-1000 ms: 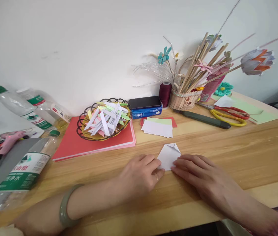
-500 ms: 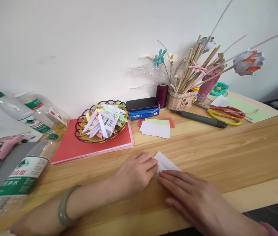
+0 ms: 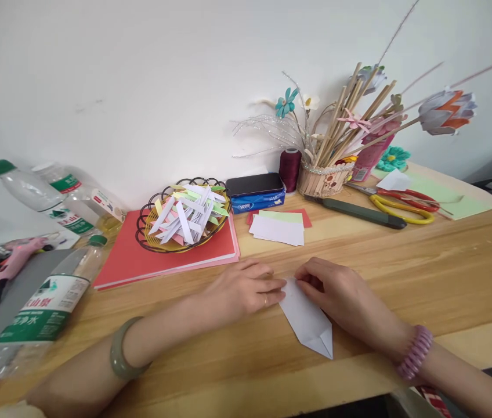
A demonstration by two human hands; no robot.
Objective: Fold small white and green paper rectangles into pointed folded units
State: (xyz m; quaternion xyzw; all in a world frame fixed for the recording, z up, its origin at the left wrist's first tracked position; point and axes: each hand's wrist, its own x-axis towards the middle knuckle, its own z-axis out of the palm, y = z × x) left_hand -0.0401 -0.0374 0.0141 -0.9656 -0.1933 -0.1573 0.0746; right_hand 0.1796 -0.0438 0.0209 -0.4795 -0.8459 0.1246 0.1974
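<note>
A small white sheet of paper [image 3: 304, 319] lies on the wooden table, folded to a point at its near end. A crease line runs across that pointed tip. My left hand [image 3: 248, 293] rests at the paper's upper left edge, fingers stretched out and slightly apart, the fingertips touching it. At the far corner, my right hand [image 3: 337, 290] has thumb and index finger closed on the paper.
A wire basket [image 3: 141, 232] of folded paper strips stands on red paper [image 3: 115, 261]. Beyond my hands lie small paper pieces [image 3: 278, 229], a utility knife [image 3: 359, 212] and scissors [image 3: 402, 209]. Plastic bottles [image 3: 43, 310] and a pink glue gun [image 3: 22, 255] are at left.
The paper has turned so its folded point faces me. My right hand has moved up from lying flat over the paper to pinching its far corner. My left hand's fingers have loosened and stretched out.
</note>
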